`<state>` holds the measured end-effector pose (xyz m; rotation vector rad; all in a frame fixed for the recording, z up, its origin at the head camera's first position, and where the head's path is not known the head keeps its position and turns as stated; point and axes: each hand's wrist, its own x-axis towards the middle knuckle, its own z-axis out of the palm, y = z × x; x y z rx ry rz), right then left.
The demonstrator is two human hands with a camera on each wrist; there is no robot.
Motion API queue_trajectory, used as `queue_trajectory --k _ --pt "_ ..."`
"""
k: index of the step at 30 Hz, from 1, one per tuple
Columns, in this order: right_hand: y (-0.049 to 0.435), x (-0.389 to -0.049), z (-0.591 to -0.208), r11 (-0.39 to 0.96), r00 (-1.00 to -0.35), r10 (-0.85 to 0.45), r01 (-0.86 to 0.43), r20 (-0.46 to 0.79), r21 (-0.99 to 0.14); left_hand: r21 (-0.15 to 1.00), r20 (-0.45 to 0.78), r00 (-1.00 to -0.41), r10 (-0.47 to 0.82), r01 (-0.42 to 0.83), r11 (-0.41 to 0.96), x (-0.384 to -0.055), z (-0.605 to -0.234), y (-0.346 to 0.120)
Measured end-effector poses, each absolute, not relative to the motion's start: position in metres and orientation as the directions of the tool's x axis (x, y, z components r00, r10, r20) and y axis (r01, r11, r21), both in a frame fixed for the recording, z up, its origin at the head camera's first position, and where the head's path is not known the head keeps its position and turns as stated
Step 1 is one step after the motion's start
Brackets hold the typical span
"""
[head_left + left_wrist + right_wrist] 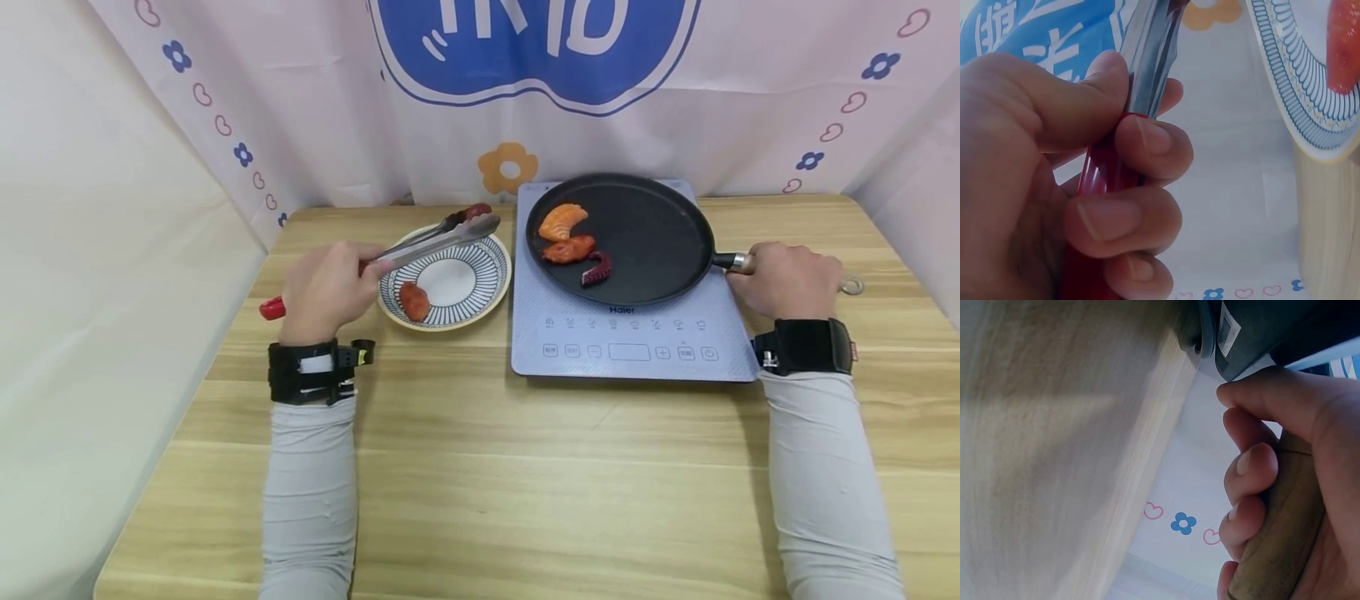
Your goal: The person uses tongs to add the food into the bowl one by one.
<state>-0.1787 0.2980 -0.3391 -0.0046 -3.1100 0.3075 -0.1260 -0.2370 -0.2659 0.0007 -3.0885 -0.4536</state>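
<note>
My left hand [330, 283] grips red-handled metal tongs [442, 242], fingers curled round the handle in the left wrist view. The tongs' tips are over the far rim of a patterned plate [450, 322], at a dark red food piece [477, 211]; whether they pinch it I cannot tell. On the plate's near left lies a reddish food piece [414, 302]. My right hand [787, 279] holds the wooden handle [1285, 519] of a black frying pan [652, 242]. Inside the pan's left side are an orange piece [562, 222], a red-orange piece [568, 249] and a dark red tentacle [597, 268].
Beneath the pan is a pale induction cooker [577, 362] with a touch panel at its front. It stands on a wooden table [487, 492], to the right of the plate. A printed curtain [322, 108] hangs behind the table's far edge.
</note>
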Motion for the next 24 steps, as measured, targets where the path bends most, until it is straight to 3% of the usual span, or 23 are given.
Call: queue_trajectory --k 24 --pt "0.298 -0.178 -0.339 0.98 -1.0 0.003 0.0 0.019 -0.201 0.268 0.131 -0.99 0.057 0.091 0.959 -0.121 -0.262 -0.209"
